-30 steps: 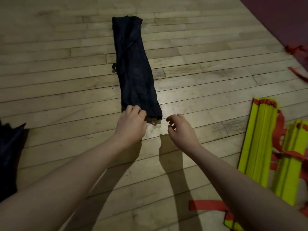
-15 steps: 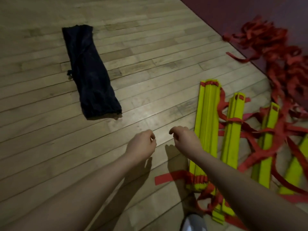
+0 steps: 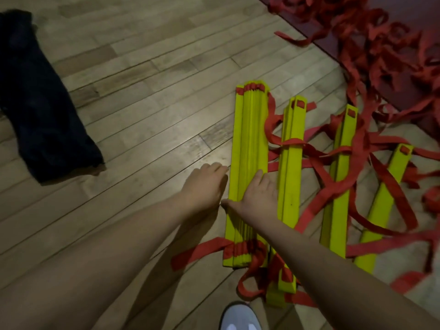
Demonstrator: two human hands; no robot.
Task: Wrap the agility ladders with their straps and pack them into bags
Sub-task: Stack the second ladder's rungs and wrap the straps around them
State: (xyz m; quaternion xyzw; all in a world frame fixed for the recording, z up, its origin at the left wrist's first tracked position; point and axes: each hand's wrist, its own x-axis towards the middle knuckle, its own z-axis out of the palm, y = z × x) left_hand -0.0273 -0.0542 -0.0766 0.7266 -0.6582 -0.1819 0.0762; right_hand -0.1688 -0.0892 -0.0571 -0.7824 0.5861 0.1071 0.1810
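A stack of yellow ladder rungs [image 3: 250, 144] lies on the wooden floor, with red strap [image 3: 200, 252] looped round its near end. My right hand [image 3: 258, 196] rests flat on top of the stack, thumb stretched to the left. Beside the stack's left edge, my left hand [image 3: 204, 184] has its fingers reaching toward the rungs and holds nothing. A filled dark bag [image 3: 45, 115] lies on the floor at the far left, apart from both hands.
More yellow rungs [image 3: 342, 177] lie loose to the right, joined by red straps. A big tangle of red strap [image 3: 390, 51] spreads over the edge of a dark red mat [image 3: 419, 10]. My white shoe [image 3: 240, 317] shows at the bottom.
My view swung right, away from the dark bag. Both hands left the bag's end and came over to the yellow stack; the right hand now lies on it.
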